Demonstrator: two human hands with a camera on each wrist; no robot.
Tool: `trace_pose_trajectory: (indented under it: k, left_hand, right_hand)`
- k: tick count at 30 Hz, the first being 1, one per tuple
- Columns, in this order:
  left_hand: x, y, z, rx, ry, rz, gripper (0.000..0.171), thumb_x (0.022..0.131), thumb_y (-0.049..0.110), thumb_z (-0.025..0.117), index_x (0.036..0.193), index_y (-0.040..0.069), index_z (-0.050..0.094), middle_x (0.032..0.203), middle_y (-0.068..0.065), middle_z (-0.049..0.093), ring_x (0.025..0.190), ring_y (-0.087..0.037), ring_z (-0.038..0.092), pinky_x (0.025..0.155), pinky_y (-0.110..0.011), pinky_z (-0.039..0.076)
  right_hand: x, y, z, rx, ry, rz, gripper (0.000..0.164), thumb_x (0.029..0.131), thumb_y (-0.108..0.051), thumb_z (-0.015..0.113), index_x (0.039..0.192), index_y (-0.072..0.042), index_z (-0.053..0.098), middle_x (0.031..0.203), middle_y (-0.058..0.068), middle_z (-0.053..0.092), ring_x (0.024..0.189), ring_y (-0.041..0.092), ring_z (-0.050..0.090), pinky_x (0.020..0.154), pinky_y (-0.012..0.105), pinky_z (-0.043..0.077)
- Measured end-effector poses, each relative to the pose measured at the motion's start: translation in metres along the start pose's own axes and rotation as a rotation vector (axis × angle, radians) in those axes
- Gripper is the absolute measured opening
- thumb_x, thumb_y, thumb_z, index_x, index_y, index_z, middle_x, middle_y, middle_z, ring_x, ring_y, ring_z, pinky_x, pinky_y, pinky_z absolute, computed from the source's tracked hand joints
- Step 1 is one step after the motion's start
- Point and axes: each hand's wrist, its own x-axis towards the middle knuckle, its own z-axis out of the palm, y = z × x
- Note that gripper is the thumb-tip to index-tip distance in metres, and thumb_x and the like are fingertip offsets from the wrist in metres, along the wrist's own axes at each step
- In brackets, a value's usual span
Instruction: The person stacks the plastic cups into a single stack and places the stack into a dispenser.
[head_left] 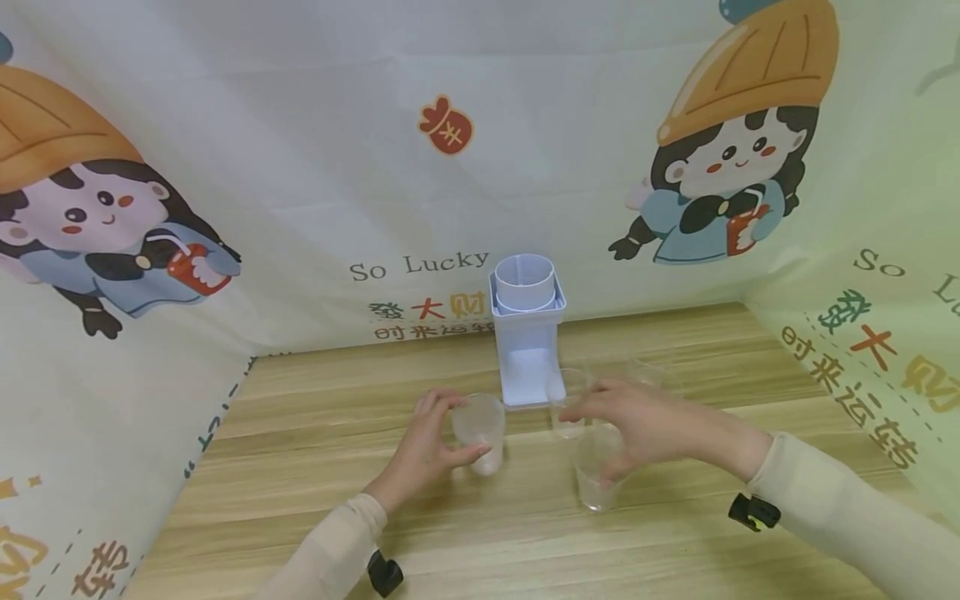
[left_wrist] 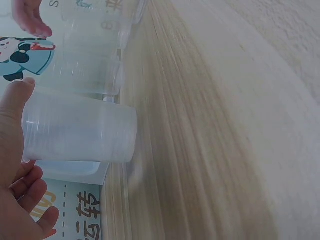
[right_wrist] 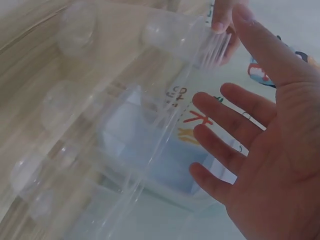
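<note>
My left hand [head_left: 431,446] holds a translucent plastic cup [head_left: 480,421] near its rim, thumb on one side and fingers on the other. In the right wrist view, several close rims suggest nested cups [right_wrist: 215,50] at that hand. My right hand [head_left: 652,421] hovers over other clear cups, and the right wrist view shows its fingers [right_wrist: 220,145] spread with nothing gripped. Below it stands one clear cup [head_left: 596,492]; another cup [head_left: 567,417] is just behind. Further clear cups there are partly hidden by the hand.
A pale white stand [head_left: 528,354] with a round ring [head_left: 525,283] on top stands at the back of the wooden table [head_left: 315,450], close to the printed cloth backdrop [head_left: 322,150]. Cloth also hangs along both sides.
</note>
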Motion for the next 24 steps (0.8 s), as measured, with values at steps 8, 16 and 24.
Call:
trace_pose_trajectory:
  k: [8, 16, 24]
  left_hand:
    - [0.000, 0.000, 0.001, 0.004, 0.006, 0.003, 0.068, 0.068, 0.029, 0.091, 0.123, 0.003, 0.059, 0.129, -0.012, 0.055, 0.127, -0.033, 0.048, 0.109, -0.050, 0.045]
    - [-0.001, -0.001, 0.002, 0.005, 0.009, 0.017, 0.068, 0.069, 0.029, 0.090, 0.122, 0.002, 0.059, 0.129, -0.013, 0.055, 0.126, -0.033, 0.048, 0.108, -0.050, 0.046]
    - [-0.001, -0.001, 0.002, 0.009, 0.001, -0.003, 0.069, 0.070, 0.031, 0.089, 0.125, 0.003, 0.058, 0.130, -0.010, 0.054, 0.127, -0.031, 0.048, 0.108, -0.050, 0.046]
  right_hand:
    - [-0.013, 0.007, 0.003, -0.051, -0.028, -0.044, 0.086, 0.058, -0.040, 0.092, 0.136, -0.024, 0.058, 0.130, 0.001, 0.064, 0.121, 0.028, 0.055, 0.104, 0.057, 0.043]
    - [-0.016, 0.012, 0.007, -0.127, -0.009, -0.102, 0.084, 0.058, -0.036, 0.092, 0.135, -0.025, 0.059, 0.129, -0.002, 0.065, 0.122, 0.027, 0.055, 0.104, 0.057, 0.044]
    - [-0.012, 0.010, 0.007, -0.115, 0.015, -0.106, 0.080, 0.062, -0.035, 0.090, 0.135, -0.023, 0.059, 0.128, -0.001, 0.066, 0.120, 0.026, 0.056, 0.103, 0.056, 0.045]
